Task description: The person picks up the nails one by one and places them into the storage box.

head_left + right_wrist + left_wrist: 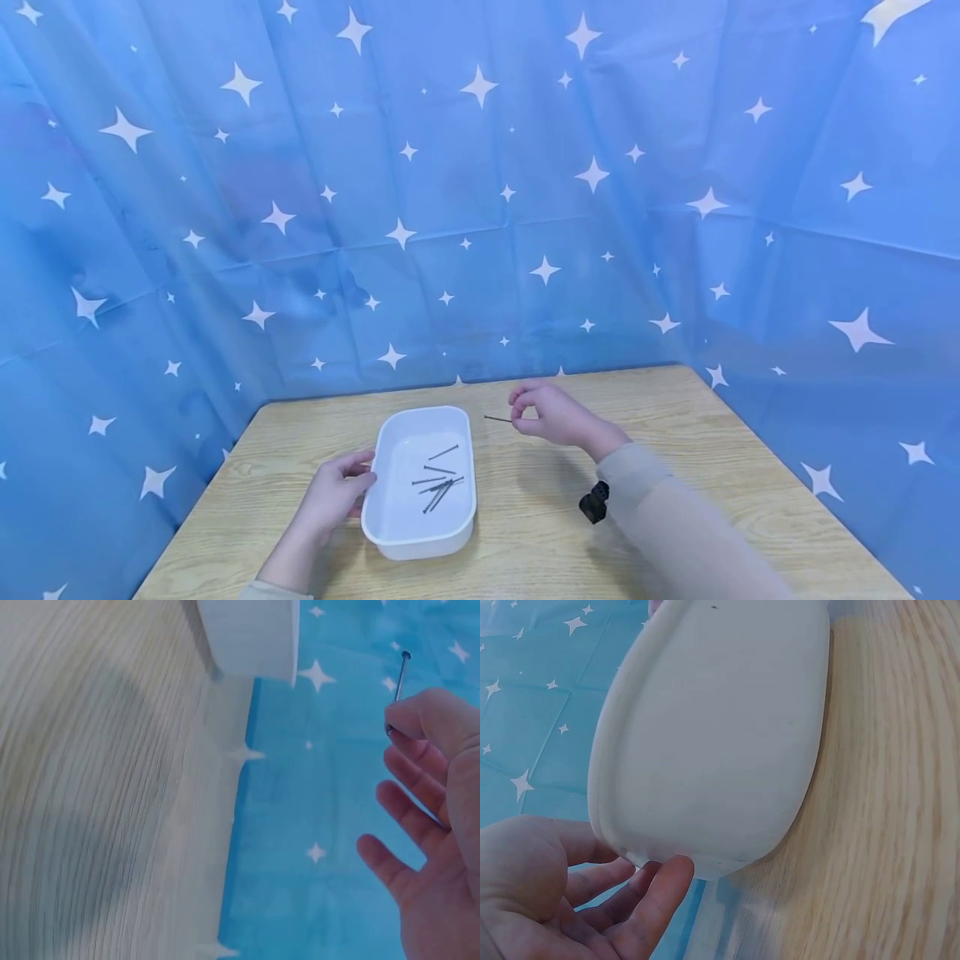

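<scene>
In the head view, a white rectangular plastic tray [397, 512] stands on the table with several dark nails [437, 497] scattered over its floor. My left hand [333, 492] holds the tray by its left side; in the left wrist view the thumb [664, 896] lies against the outer wall near the rim. To the right of the tray, my right hand [553, 414] is raised above the table, pinching one thin nail [497, 418] between thumb and forefinger. Its head points left toward the tray. In the right wrist view the other fingers [412, 814] are spread apart.
The wooden table [540, 525] has its far edge close to a blue curtain [450, 208] with white stars, which surrounds the back and sides. A small black device [595, 502] sits at the right wrist, beside the sleeve [675, 517].
</scene>
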{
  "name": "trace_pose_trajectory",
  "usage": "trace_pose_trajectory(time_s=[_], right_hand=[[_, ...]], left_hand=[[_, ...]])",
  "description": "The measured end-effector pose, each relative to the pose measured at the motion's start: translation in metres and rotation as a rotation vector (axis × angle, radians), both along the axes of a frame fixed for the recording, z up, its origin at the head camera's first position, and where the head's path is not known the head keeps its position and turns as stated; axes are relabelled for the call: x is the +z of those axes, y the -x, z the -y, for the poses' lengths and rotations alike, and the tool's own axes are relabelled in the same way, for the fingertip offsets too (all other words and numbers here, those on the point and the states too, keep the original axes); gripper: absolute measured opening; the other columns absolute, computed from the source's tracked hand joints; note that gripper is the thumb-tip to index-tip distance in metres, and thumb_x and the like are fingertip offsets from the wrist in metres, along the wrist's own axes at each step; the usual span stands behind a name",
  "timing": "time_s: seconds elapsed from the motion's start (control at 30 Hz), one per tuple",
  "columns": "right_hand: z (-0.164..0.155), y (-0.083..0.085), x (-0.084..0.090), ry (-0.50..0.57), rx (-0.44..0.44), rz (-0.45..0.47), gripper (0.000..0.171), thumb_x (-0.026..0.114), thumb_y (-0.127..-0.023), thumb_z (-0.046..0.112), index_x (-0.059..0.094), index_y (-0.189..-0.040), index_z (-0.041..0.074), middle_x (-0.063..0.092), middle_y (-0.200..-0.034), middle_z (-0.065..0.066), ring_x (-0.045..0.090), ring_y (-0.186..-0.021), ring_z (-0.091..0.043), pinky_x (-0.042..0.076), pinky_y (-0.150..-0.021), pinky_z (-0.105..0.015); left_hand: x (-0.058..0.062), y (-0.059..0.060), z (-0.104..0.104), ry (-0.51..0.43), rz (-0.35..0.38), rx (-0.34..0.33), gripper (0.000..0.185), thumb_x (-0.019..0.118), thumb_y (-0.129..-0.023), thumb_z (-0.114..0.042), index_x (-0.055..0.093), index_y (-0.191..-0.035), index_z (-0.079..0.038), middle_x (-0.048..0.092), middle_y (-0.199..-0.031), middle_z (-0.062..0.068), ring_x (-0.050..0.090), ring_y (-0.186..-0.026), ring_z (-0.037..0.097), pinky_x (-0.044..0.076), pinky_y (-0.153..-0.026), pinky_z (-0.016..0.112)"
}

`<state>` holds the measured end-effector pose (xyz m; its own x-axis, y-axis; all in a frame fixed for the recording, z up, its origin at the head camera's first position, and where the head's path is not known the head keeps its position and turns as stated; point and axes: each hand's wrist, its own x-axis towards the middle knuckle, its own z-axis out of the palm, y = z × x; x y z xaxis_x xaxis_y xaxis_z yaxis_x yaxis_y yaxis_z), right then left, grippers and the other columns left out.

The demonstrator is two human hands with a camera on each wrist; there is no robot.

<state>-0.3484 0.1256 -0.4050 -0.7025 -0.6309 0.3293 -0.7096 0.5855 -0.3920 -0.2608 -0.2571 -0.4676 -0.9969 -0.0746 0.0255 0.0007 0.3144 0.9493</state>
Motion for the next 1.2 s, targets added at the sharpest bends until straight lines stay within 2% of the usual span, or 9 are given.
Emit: trace_pose_trajectory(time_s=[0.27, 0.4, 0.63, 0.83, 1.2], right_hand=[[0.033, -0.006, 0.000, -0.033, 0.048, -0.001, 0.014, 0.071, -0.094, 0.012, 0.069, -0.084, 0.021, 0.063, -0.116, -0.001, 0.057, -0.113, -0.022, 0.051, -0.100, -0.042], [0.046, -0.010, 0.001, -0.037, 0.074, 0.007, 0.012, 0.070, -0.094, 0.013, 0.070, -0.084, 0.020, 0.064, -0.117, -0.006, 0.057, -0.113, -0.021, 0.050, -0.101, -0.041], [0.067, -0.016, 0.000, -0.065, 0.096, -0.007, 0.012, 0.071, -0.093, 0.013, 0.070, -0.084, 0.020, 0.062, -0.115, 0.001, 0.056, -0.114, -0.019, 0.049, -0.104, -0.038], [0.084, -0.021, -0.003, -0.078, 0.131, -0.002, 0.014, 0.071, -0.093, 0.012, 0.070, -0.082, 0.019, 0.062, -0.113, 0.001, 0.055, -0.112, -0.017, 0.048, -0.103, -0.033], [0.103, -0.028, -0.010, -0.141, 0.114, 0.024, 0.015, 0.073, -0.093, 0.015, 0.070, -0.080, 0.023, 0.061, -0.112, 0.007, 0.056, -0.108, -0.010, 0.049, -0.100, -0.026]], left_hand=[[0.000, 0.001, 0.001, 0.010, 0.016, 0.008, 0.043, 0.064, -0.096, -0.007, 0.060, -0.138, 0.002, 0.063, -0.114, 0.018, 0.068, -0.089, 0.026, 0.064, -0.063, 0.043], [0.000, 0.001, 0.001, 0.010, 0.016, 0.009, 0.043, 0.065, -0.096, -0.007, 0.060, -0.137, 0.002, 0.063, -0.114, 0.017, 0.068, -0.088, 0.025, 0.064, -0.062, 0.043], [0.001, 0.001, 0.000, 0.020, 0.019, 0.015, 0.043, 0.065, -0.095, -0.007, 0.061, -0.137, 0.002, 0.063, -0.114, 0.017, 0.067, -0.088, 0.024, 0.064, -0.062, 0.042], [0.001, 0.002, 0.000, 0.006, 0.016, 0.010, 0.042, 0.065, -0.095, -0.006, 0.061, -0.136, 0.002, 0.063, -0.114, 0.017, 0.067, -0.092, 0.026, 0.064, -0.062, 0.043], [0.002, 0.000, 0.000, 0.023, 0.021, 0.017, 0.043, 0.065, -0.096, -0.008, 0.060, -0.138, 0.002, 0.062, -0.115, 0.018, 0.067, -0.093, 0.027, 0.064, -0.062, 0.042]])
